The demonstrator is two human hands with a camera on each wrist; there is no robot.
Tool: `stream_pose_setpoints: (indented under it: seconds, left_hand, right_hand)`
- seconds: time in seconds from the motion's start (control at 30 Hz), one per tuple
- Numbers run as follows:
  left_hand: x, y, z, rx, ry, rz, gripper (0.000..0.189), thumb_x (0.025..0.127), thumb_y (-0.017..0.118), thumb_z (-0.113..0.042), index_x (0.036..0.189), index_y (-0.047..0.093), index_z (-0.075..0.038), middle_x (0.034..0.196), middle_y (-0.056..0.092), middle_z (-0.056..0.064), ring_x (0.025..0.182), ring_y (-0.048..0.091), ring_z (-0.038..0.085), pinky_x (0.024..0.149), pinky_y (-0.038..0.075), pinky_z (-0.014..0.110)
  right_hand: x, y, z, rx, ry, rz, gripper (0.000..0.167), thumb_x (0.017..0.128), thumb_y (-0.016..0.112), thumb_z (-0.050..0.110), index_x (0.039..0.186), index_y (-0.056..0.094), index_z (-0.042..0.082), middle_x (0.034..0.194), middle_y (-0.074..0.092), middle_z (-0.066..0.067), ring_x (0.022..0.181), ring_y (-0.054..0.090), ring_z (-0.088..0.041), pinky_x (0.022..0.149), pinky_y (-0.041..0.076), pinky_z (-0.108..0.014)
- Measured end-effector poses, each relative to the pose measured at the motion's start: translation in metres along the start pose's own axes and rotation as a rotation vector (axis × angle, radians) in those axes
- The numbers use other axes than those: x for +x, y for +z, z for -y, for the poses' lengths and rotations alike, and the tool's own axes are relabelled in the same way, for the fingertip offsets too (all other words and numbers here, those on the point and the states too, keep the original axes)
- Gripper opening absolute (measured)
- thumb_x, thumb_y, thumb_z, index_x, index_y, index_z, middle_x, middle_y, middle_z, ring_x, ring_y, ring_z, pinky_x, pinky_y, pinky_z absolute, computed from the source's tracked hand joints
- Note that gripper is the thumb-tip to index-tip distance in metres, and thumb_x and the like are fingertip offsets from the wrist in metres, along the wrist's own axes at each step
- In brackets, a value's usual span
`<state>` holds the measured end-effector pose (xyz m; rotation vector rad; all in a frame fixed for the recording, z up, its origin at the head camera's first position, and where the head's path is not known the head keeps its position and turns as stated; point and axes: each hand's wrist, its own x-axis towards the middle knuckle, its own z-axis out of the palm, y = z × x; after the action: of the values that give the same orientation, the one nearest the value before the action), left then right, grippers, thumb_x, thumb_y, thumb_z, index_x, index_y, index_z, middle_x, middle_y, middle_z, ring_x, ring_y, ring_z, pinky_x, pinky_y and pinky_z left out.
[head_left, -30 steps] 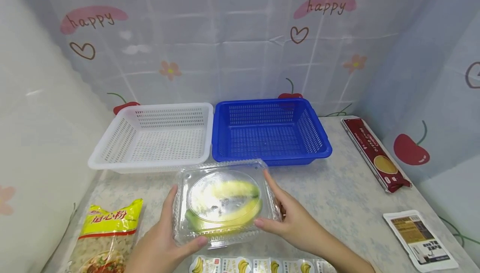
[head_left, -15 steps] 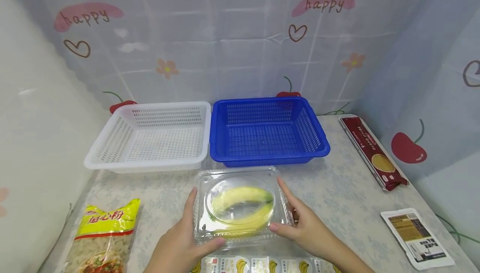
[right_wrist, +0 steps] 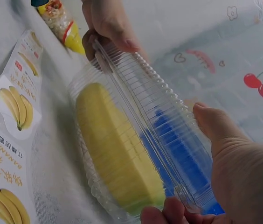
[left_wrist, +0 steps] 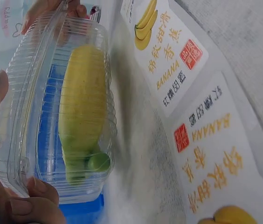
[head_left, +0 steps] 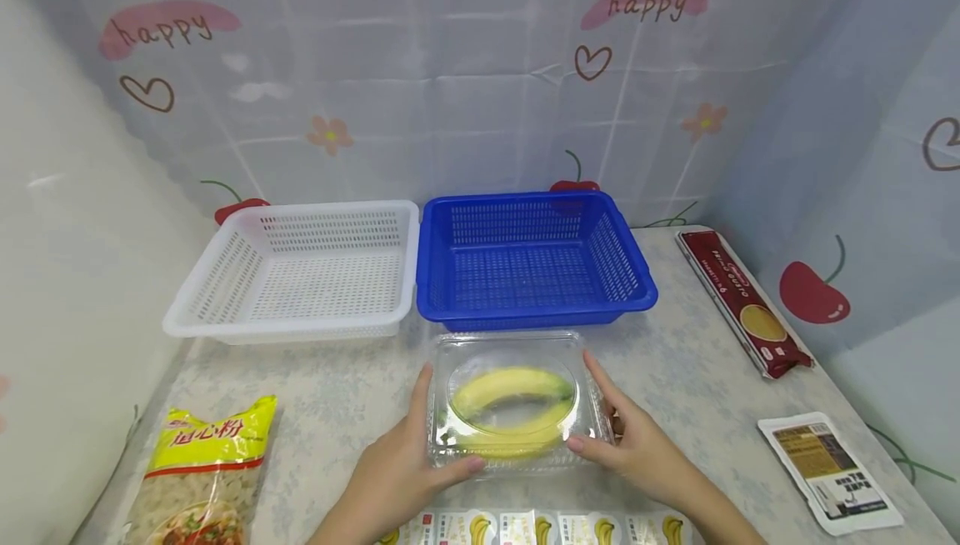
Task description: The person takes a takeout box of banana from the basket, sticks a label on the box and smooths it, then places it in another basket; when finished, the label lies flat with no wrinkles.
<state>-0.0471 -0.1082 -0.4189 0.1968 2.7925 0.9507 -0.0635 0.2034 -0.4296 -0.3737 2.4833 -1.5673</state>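
Both hands hold a clear plastic clamshell box point(head_left: 506, 342) by its two short sides, in front of the blue basket. Inside lie yellow bananas point(head_left: 517, 381) with greenish ends, seen through the lid. My left hand point(head_left: 405, 466) has its thumb along the near left corner and fingers curled under the rim, as the left wrist view shows. My right hand point(head_left: 641, 449) grips the opposite end, thumb on the lid's edge and fingertips point(right_wrist: 172, 210) beneath the rim. The lid is closed. Below the box, a strip of banana stickers point(left_wrist: 171, 56) lies on the table.
A white basket point(head_left: 288, 327) and a blue basket point(head_left: 536, 312) stand side by side at the back. A yellow-topped noodle bag point(head_left: 210, 470) lies at left. Along the right are a red spaghetti pack point(head_left: 738, 299) and a white-edged pouch point(head_left: 828, 470).
Both hands have carried the clamshell box to the right, and it now sits straighter in the head view. The head view has shifted slightly. Baskets and packages stay where they were.
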Motion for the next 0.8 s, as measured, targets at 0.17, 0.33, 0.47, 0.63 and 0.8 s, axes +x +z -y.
stream_pose_setpoints:
  seconds: [0.17, 0.33, 0.47, 0.63, 0.8]
  left_hand:
    - [0.008, 0.005, -0.005, 0.019, 0.026, -0.004, 0.126, 0.072, 0.064, -0.080, 0.160, -0.010, -0.027, 0.132, 0.063, 0.023, 0.097, 0.071, 0.036, 0.066, 0.057, 0.045]
    - [0.015, 0.009, -0.010, 0.022, 0.048, -0.005, 0.127, 0.072, 0.065, -0.079, 0.160, -0.011, -0.027, 0.132, 0.063, 0.023, 0.095, 0.071, 0.035, 0.061, 0.055, 0.042]
    - [0.019, 0.011, -0.012, 0.022, 0.071, 0.003, 0.127, 0.072, 0.065, -0.078, 0.158, -0.016, -0.030, 0.133, 0.062, 0.023, 0.088, 0.072, 0.031, 0.055, 0.052, 0.035]
    - [0.021, 0.012, -0.015, 0.021, 0.078, 0.015, 0.127, 0.074, 0.065, -0.077, 0.158, -0.016, -0.028, 0.131, 0.062, 0.024, 0.087, 0.071, 0.031, 0.055, 0.051, 0.034]
    - [0.023, 0.013, -0.017, 0.020, 0.085, 0.023, 0.125, 0.076, 0.064, -0.077, 0.160, -0.012, -0.023, 0.130, 0.063, 0.024, 0.089, 0.071, 0.033, 0.058, 0.054, 0.037]
  right_hand:
    - [0.001, -0.007, -0.007, -0.010, -0.010, -0.011, 0.102, 0.085, 0.079, 0.025, 0.160, 0.011, 0.035, 0.081, 0.043, -0.005, 0.056, 0.040, -0.002, 0.049, 0.047, -0.024]
    - [0.001, -0.013, -0.013, -0.007, -0.005, -0.018, 0.102, 0.085, 0.079, 0.023, 0.160, 0.010, 0.034, 0.081, 0.042, -0.005, 0.057, 0.041, -0.002, 0.049, 0.048, -0.024]
    - [0.002, -0.018, -0.016, -0.020, 0.000, -0.022, 0.101, 0.086, 0.078, 0.023, 0.159, 0.011, 0.039, 0.082, 0.042, -0.006, 0.057, 0.041, -0.002, 0.049, 0.047, -0.024]
    - [0.004, -0.023, -0.020, -0.018, -0.007, -0.014, 0.101, 0.086, 0.078, 0.022, 0.160, 0.010, 0.035, 0.083, 0.040, -0.007, 0.057, 0.040, -0.002, 0.049, 0.047, -0.024]
    - [0.006, -0.027, -0.023, -0.022, -0.021, -0.015, 0.099, 0.087, 0.077, 0.020, 0.160, 0.012, 0.032, 0.083, 0.039, -0.006, 0.057, 0.038, -0.001, 0.049, 0.045, -0.024]
